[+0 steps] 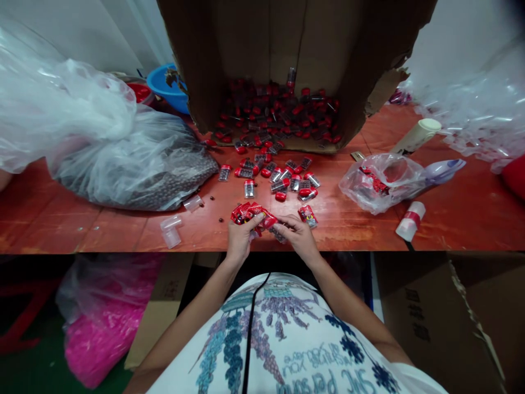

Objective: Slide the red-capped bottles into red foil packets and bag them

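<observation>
My left hand (241, 235) is closed on a bunch of small red printed packets (245, 211) at the table's front edge. My right hand (301, 238) pinches the right end of the same bunch. Dark beads in clear plastic show under the right fingers, partly hidden. Just beyond that hand lies a single red printed packet (307, 215). Farther back, several small clear bottles with red caps (249, 189), filled with dark beads, are scattered across the table.
A torn cardboard box (353, 65) lies open toward me with many red-capped bottles inside. At left is a large clear bag of dark beads (135, 158), near empty clear bottles (171, 230). A plastic bag of red packets (379, 183) and a white roll (410, 220) are at right.
</observation>
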